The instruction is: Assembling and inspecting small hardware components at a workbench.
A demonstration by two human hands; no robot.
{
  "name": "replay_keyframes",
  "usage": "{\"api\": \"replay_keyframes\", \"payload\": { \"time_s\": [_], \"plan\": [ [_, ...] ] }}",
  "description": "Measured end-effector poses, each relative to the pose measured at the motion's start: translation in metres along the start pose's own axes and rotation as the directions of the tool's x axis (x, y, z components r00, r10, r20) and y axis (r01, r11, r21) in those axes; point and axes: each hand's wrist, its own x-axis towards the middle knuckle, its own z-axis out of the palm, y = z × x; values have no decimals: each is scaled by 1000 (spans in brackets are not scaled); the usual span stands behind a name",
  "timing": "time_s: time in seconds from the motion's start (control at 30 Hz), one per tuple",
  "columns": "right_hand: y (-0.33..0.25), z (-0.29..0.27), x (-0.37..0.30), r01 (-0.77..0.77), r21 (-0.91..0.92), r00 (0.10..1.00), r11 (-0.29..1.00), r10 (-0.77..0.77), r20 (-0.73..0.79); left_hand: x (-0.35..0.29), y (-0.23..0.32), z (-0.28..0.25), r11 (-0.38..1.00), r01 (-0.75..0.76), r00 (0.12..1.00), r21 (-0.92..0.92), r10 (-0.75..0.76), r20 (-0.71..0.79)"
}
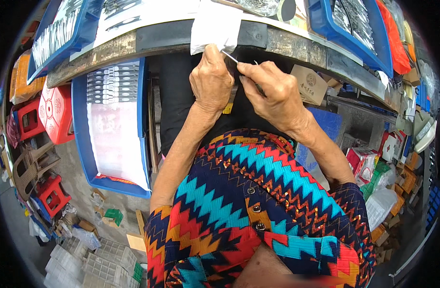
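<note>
My left hand [212, 79] is closed, its fingertips at the lower edge of a white cloth or paper sheet [215, 26] that hangs over the table's near edge. A thin, pale rod [230, 57] runs slantwise between my two hands. One end reaches the fingertips of my left hand; the other meets my right hand [273, 86], which is closed in a pinch. A small thin tip shows just above the right fingers. What kind of tool the rod belongs to cannot be made out, as the fingers hide much of it.
The worn table edge [297, 52] curves across in front of me. Blue bins of slim items stand on it at left [81, 36] and right [325, 21]. A blue crate [145, 158] with rows of dark-handled pieces sits lower left. Red stools [52, 197] and a cardboard box [309, 84] are nearby.
</note>
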Motion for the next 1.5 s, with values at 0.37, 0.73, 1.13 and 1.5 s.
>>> {"api": "replay_keyframes", "payload": {
  "time_s": [0.37,0.73,1.13,1.5],
  "plan": [
    [-7,-15,9,-590,532,798,608,539,268,-1,-1,4,996,-78,992,36,81,-92],
    [15,-12,5,-614,573,437,-543,371,820,-1,1,6,995,-51,994,82,59,-95],
    [9,-15,0,-650,755,706,81,433,561,-1,4,-7,999,39,999,38,-40,23],
    [-8,1,-8,-63,-191,998,980,57,-32,-1,0,-6,996,40,999,-86,-39,6]
  ]
}}
